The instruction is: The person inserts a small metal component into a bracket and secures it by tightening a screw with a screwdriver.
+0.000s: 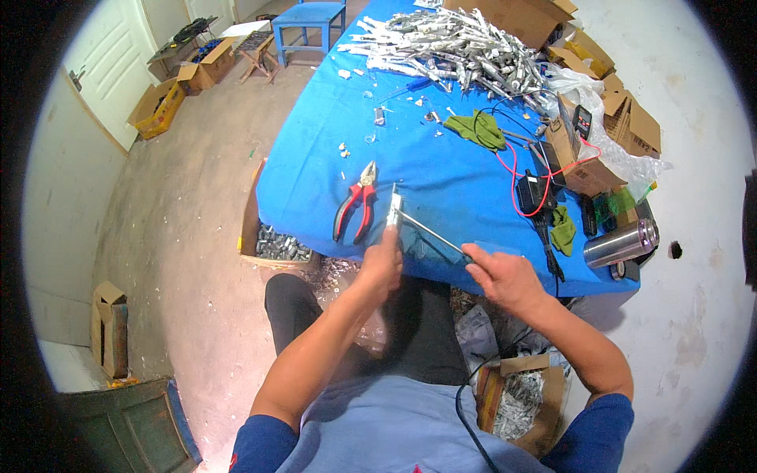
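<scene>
My left hand (382,260) is closed around the lower end of a small white and metallic stick-shaped part (395,209), held upright over the table's near edge. A thin pin sticks up from its top. In my right hand (506,277) is a screwdriver (434,234), its handle mostly hidden by the fingers. The long metal shaft slants up to the left, and its tip meets the side of the white part or lies just beside it. Left of the part, pliers (363,199) with red and black handles lie on the blue cloth (315,158).
A large heap of similar white parts (465,51) covers the far table. Green cloths (477,130), a black adapter (535,193) with red wires and a steel flask (621,243) lie to the right. Boxes of metal pieces (280,244) and white parts (520,402) stand below.
</scene>
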